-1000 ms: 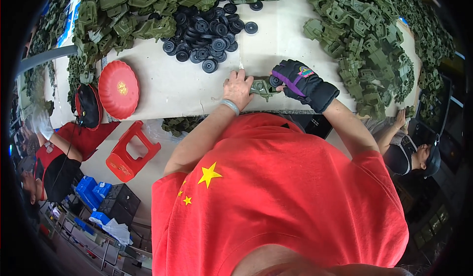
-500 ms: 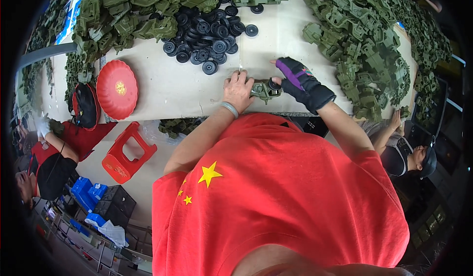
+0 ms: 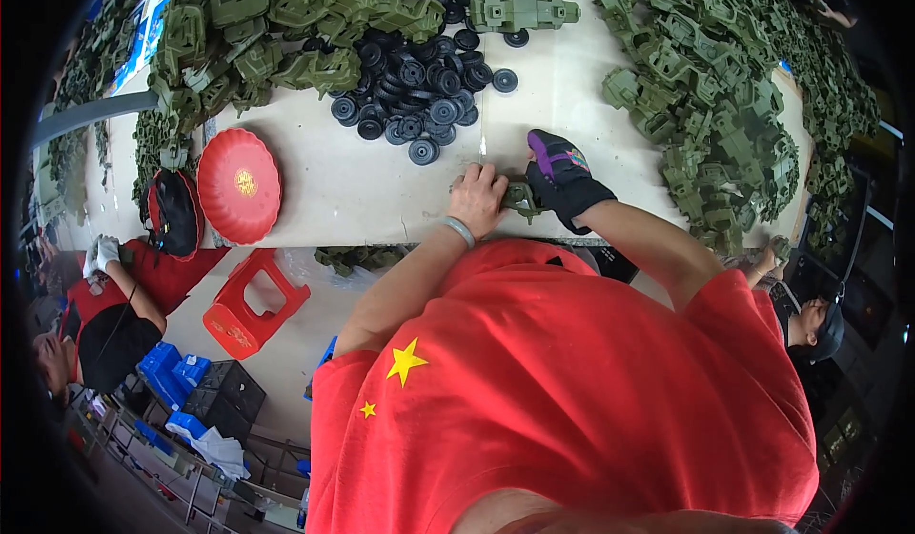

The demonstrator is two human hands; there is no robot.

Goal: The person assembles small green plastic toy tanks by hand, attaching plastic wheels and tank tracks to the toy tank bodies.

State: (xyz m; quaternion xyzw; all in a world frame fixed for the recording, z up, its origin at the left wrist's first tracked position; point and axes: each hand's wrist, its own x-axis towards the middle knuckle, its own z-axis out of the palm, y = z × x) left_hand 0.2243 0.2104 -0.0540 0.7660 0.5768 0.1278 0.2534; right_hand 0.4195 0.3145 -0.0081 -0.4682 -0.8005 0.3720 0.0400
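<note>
My left hand (image 3: 479, 199), bare with a silver bracelet at the wrist, and my right hand (image 3: 560, 174), in a black and purple glove, meet at the near edge of the white table (image 3: 362, 191). Between them they grip a small olive-green plastic toy part (image 3: 519, 198). Just beyond the hands lies a heap of black toy wheels (image 3: 424, 96). An assembled green toy vehicle body (image 3: 519, 10) sits behind the wheels.
Piles of green plastic parts cover the table's left back (image 3: 257, 29) and right side (image 3: 734, 96). A red round tray (image 3: 238, 184) lies at the left. A red stool (image 3: 250, 307) stands below. Other people work at the left (image 3: 105, 315) and right (image 3: 810, 320).
Both hands stay together on the green part; the gloved right hand has shifted slightly over it. The view has tilted a little.
</note>
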